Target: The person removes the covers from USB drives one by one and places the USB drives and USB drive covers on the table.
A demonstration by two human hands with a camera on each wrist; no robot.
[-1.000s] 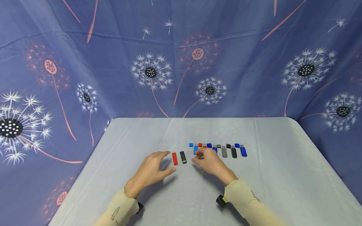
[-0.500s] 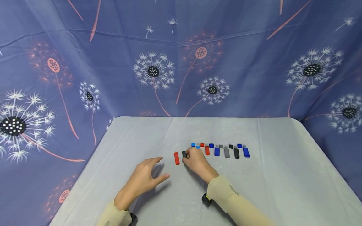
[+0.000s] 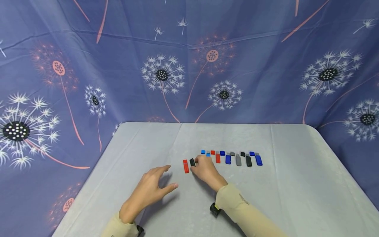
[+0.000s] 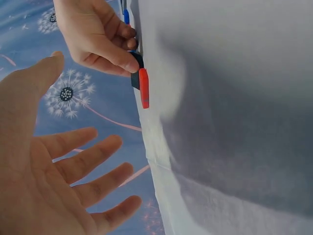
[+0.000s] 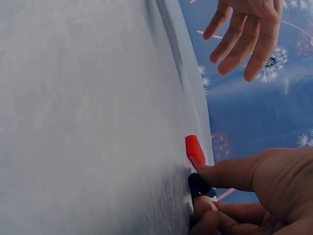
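My right hand pinches a black USB stick between thumb and fingers, with part of the stick hidden behind the hand. The stick is tilted in the grip; in the right wrist view the black stick is close to the tabletop. Just left of it lies a capped red USB stick, untouched. My left hand hovers over the table to the left, fingers spread and holding nothing; the left wrist view shows the same left hand apart from the red stick.
Right of the right hand lies a row of uncapped USB sticks: light blue, red, blue, grey, black and blue. Their small caps lie behind them. A patterned cloth hangs beyond the white table.
My right hand has moved left from beside the light blue stick and taken hold of the black stick, tilting it. My left hand has drawn back slightly from the red stick.
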